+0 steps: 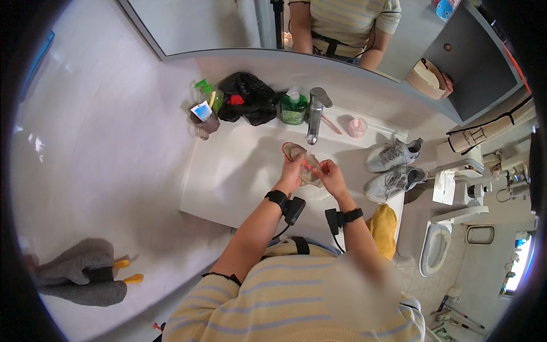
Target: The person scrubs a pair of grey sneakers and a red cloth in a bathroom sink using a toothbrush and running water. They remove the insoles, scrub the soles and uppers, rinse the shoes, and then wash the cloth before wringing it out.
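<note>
Below the faucet (pixel 315 117), over the white sink (pixel 228 162), both my hands hold a greyish insole (pixel 309 172) with orange-red marks. My left hand (pixel 292 171) closes round its left side, and a rounded end sticks up past the fingers. On its right edge, the fingers of my right hand (pixel 331 178) pinch the material. Water seems to run thinly from the spout onto it. A pair of grey sneakers (pixel 393 182) stands on the sink's right side, with a yellow cloth (pixel 383 231) just nearer to me.
Along the back ledge sit a black plastic bag (pixel 246 100), a green soap bottle (pixel 294 107), a pink toothbrush (pixel 330 124) and a pink cup (pixel 358 127). A brownish cup (pixel 208 122) stands at the back left. A mirror (pixel 228 23) overhangs the ledge; a toilet (pixel 436 248) is at right.
</note>
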`<state>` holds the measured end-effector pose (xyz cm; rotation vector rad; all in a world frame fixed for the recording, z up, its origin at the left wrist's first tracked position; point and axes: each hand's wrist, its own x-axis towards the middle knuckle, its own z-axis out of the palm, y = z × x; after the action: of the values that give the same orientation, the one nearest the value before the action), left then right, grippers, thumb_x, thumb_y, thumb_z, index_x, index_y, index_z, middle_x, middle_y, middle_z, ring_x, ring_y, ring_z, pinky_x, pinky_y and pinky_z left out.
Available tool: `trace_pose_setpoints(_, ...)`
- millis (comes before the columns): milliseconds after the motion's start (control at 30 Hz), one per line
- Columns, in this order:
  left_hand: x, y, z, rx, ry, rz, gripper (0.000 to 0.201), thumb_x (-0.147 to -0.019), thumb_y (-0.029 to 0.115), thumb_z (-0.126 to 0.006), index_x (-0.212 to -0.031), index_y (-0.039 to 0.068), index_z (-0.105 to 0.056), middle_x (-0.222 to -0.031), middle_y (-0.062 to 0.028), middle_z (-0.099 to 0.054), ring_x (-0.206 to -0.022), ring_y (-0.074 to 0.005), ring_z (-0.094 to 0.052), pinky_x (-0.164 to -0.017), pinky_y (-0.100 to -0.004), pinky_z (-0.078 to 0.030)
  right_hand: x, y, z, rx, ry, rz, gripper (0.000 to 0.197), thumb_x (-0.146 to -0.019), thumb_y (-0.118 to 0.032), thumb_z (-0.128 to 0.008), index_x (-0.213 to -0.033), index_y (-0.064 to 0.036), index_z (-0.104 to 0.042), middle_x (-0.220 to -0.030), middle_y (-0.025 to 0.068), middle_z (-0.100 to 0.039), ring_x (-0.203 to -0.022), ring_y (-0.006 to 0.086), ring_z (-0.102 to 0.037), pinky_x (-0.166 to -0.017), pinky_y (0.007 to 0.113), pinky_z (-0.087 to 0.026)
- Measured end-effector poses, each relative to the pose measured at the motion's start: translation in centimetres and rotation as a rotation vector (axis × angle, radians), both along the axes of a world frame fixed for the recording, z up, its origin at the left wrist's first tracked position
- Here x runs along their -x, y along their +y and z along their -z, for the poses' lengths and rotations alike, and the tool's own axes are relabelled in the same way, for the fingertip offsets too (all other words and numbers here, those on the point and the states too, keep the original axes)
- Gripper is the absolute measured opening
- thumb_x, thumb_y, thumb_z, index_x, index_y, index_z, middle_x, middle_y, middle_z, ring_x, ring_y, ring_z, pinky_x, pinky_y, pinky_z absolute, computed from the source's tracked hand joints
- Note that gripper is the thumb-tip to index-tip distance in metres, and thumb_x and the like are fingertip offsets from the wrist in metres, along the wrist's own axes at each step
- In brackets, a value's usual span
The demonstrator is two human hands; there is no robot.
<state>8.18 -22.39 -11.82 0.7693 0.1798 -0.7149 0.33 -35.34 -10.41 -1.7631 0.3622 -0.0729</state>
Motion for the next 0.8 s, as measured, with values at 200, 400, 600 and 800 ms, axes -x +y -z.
trace_pose_setpoints(200, 0.2, 0.0, -1.7, -0.066, 0.159, -0.028, 0.034, -0.087, 0.030, -0.058, -0.111, 0.009, -0.048, -0.101, -0.0039, -0.054, -0.086, -0.0170, -0.057, -0.072, -0.0325, -0.049, 0.2, 1.3, 0.1, 0.106, 0.014, 0.097, 0.021, -0.085, -0.018, -0.062, -0.088, -0.0014, -0.050, -0.071, 0.0028, -0.058, -0.063, 0.0084, -0.050, -0.059, 0.024, -0.043)
trace_pose_setpoints(400, 0.5, -0.4, -1.9, -0.134, 0.061, -0.066, 0.029, -0.085, 0.033, -0.062, -0.100, 0.008, -0.057, -0.085, -0.0001, -0.057, -0.074, -0.0120, -0.054, -0.066, -0.0272, -0.045, -0.7, 2.5, 0.1, 0.301, -0.115, 0.266, 0.024, -0.084, -0.019, -0.062, -0.095, -0.0002, -0.051, -0.072, 0.0038, -0.059, -0.064, 0.0109, -0.052, -0.061, 0.025, -0.044)
trace_pose_setpoints(600, 0.8, -0.5, -2.5, -0.189, -0.063, -0.099, 0.028, -0.083, 0.032, -0.065, -0.090, 0.005, -0.060, -0.079, 0.0005, -0.056, -0.070, -0.0089, -0.051, -0.065, -0.0244, -0.043, -0.7, 1.5, 0.2, 0.323, -0.292, 0.144, 0.035, -0.081, -0.019, -0.063, -0.108, 0.0016, -0.053, -0.083, 0.0116, -0.065, -0.075, 0.0236, -0.062, -0.071, 0.035, -0.048)
trace_pose_setpoints(800, -0.4, -0.8, 1.0, -0.586, -0.102, -0.242, 0.034, -0.084, 0.037, -0.061, -0.097, 0.006, -0.058, -0.086, 0.0006, -0.057, -0.077, -0.0087, -0.053, -0.065, -0.0216, -0.042, -1.6, 2.2, -2.1, 0.324, -0.023, 0.130, 0.024, -0.081, -0.019, -0.060, -0.101, -0.0056, -0.062, -0.086, 0.0139, -0.065, -0.078, 0.0286, -0.063, -0.068, 0.036, -0.050)
